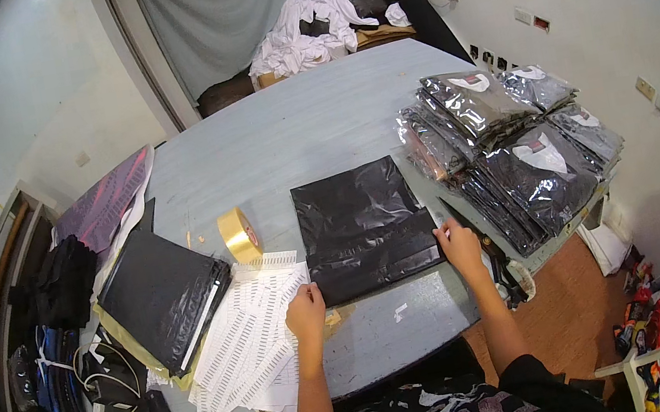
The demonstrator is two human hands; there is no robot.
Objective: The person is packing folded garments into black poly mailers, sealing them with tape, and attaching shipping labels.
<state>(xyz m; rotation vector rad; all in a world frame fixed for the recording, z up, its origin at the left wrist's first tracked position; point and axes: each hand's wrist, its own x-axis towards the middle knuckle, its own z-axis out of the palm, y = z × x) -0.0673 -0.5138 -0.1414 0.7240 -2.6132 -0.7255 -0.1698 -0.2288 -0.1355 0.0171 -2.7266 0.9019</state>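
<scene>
A black plastic packet point(359, 221) lies flat on the grey table point(411, 297) before me, its lower part crossed by a fold or flap. My left hand point(306, 309) pinches its lower left edge. At its right edge, my right hand point(460, 244) holds the side near the fold between thumb and fingers. Left of the packet are fanned sheets of printed labels point(247, 337), whose right side my left hand partly covers. A roll of yellowish packing tape point(239, 234) stands above those sheets. Beside my right hand lie dark-handled scissors point(491, 251), partly hidden.
Stacks of bagged dark garments point(532, 159) stand at the table's right edge. A pile of black plastic bags point(161, 293) lies on the left, beyond it a purple patterned sheet point(106, 197). A black adapter point(155, 407) with cables sits at the lower left edge. White cloth point(306, 26) is heaped behind the table.
</scene>
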